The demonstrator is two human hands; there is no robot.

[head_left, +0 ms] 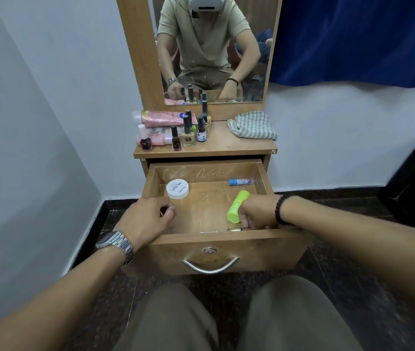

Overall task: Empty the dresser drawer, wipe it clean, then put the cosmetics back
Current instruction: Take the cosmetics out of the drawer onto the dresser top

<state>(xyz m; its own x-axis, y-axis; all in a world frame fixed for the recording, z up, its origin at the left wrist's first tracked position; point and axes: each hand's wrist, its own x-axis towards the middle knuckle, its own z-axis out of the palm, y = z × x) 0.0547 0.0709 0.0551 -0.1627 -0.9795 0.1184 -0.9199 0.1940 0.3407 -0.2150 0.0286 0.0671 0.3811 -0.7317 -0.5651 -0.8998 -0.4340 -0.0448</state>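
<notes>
The drawer [210, 239] of the dresser stood pulled out in the middle of the frame, with its curved metal handle [210, 266] facing the person. Inside it, a white round jar [178, 189] lay at the left, near the back. A small blue tube [241, 181] lay at the back wall on the right. A green bottle [237, 206] lay on its side at the right part of the drawer floor.

The right hand [258, 212] reached into the drawer at the right. Its fingers were curled down near the front wall, just beside the lower end of the green bottle, and they seemed to touch a small object there; I cannot tell if they really held it. The left hand [148, 217] rested on the left front corner of the drawer with loosely curled fingers and held nothing that could be seen. A metal watch [115, 245] was on the left wrist and a black bead bracelet [281, 211] on the right wrist.

On the surface [226, 145] above the drawer, at its left side, stood a group of nail polish bottles [188, 130], and behind them lay a pink tube [160, 117]. A checked cloth [252, 125] lay crumpled at the right side of the surface. The mirror [214, 49] in the upper middle of the frame showed the seated person.
</notes>
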